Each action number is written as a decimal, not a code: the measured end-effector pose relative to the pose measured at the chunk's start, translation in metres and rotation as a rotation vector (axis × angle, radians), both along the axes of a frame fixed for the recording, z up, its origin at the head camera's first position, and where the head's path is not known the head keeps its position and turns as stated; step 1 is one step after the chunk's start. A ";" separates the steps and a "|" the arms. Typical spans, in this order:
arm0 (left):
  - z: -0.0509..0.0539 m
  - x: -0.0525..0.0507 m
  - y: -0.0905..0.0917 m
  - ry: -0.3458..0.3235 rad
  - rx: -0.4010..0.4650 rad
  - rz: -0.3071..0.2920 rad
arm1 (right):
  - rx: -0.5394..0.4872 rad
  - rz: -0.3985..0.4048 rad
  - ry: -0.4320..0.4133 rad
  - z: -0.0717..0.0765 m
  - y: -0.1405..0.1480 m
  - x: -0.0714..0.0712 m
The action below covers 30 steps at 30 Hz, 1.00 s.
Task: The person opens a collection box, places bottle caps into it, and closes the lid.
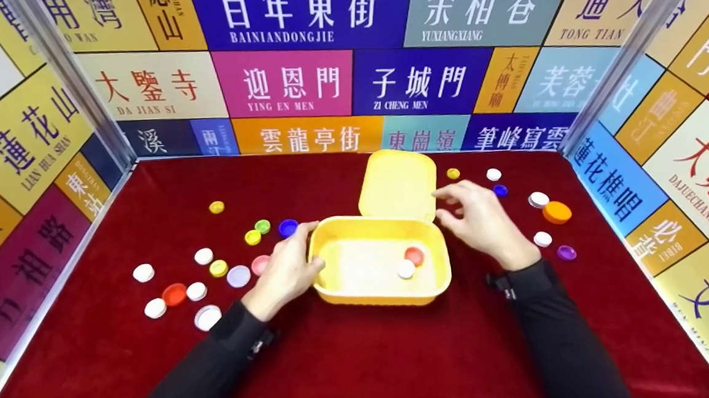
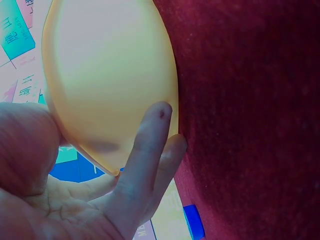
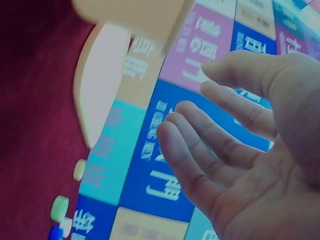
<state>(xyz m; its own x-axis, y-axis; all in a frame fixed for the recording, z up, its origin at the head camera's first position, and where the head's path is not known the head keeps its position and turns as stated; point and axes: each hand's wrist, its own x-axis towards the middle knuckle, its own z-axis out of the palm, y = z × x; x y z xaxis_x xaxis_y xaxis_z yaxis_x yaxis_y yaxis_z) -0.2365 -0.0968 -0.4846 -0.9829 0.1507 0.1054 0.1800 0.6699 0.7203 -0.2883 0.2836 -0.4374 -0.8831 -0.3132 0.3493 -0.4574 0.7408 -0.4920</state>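
Note:
A yellow plastic box (image 1: 379,297) stands on the red cloth, its lid (image 1: 398,184) laid back behind it. Inside lie a coral-red bottle cap (image 1: 414,255) and a white bottle cap (image 1: 405,269). My left hand (image 1: 285,274) grips the box's left end, thumb at the rim; in the left wrist view its fingers (image 2: 145,150) lie along the outer wall. Beside the lid's right edge, my right hand (image 1: 482,222) is raised with nothing in it. In the right wrist view its fingers (image 3: 220,145) are extended, apart from the lid (image 3: 102,85).
Several bottle caps lie left of the box, among them a red cap (image 1: 174,294), a blue cap (image 1: 288,228) and a lilac cap (image 1: 238,276). More lie to the right, including an orange cap (image 1: 556,212) and a purple cap (image 1: 566,252). Printed panels (image 1: 286,83) enclose the table.

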 end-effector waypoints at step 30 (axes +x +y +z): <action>0.000 0.000 -0.001 0.000 0.004 -0.011 | 0.033 -0.491 -0.210 -0.031 0.135 -0.041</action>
